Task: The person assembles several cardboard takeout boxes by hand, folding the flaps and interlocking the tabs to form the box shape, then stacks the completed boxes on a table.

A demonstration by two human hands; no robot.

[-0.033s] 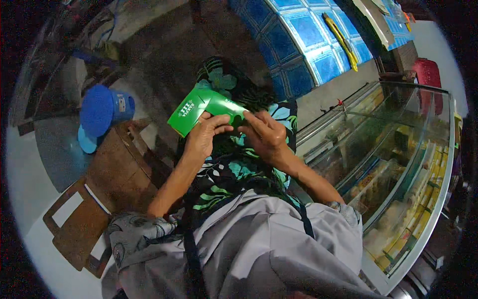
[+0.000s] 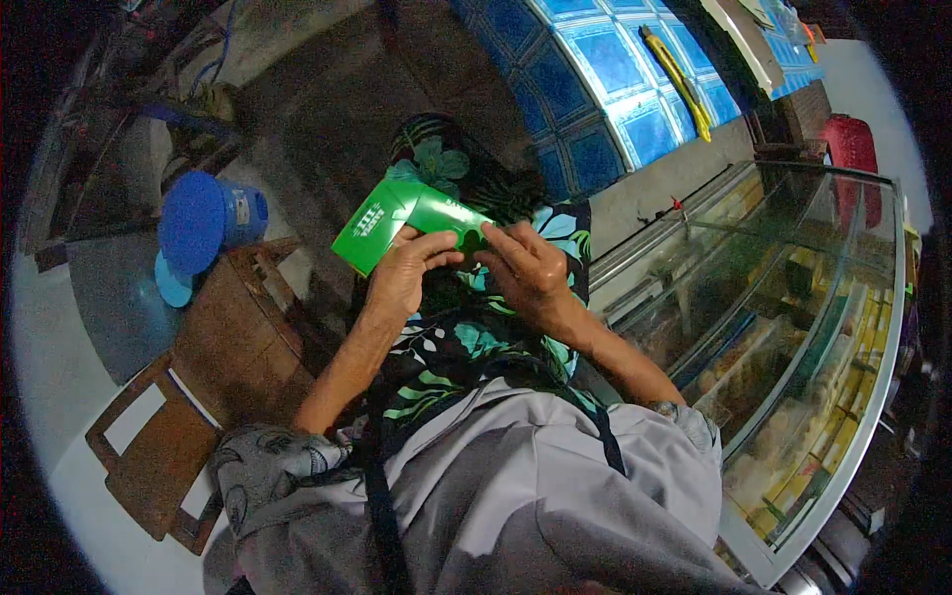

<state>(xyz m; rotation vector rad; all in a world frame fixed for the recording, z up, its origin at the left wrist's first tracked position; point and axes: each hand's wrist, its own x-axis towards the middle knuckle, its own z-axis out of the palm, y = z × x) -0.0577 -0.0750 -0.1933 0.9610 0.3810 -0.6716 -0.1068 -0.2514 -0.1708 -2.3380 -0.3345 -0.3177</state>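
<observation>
A glossy green printed carton piece [image 2: 372,233] is held above my lap. It looks folded, with one flap angled to the right, and yellow shows along its lower left edge. My left hand [image 2: 402,276] pinches its lower middle between thumb and fingers. At the right end of the flap, the fingertips of my right hand [image 2: 531,273] are bent and closed on its edge. The two hands are close together, with a small gap between their fingers. Beneath them lies dark cloth with blue and green flowers [image 2: 481,332] over my legs.
To the right stands a glass display case [image 2: 734,297] with packets inside. A yellow utility knife [image 2: 679,84] lies on the blue checked table cover [image 2: 620,64]. At left are a brown wooden chair [image 2: 238,337] and a blue lidded container [image 2: 193,220]. A red chair back [image 2: 853,149] is far right.
</observation>
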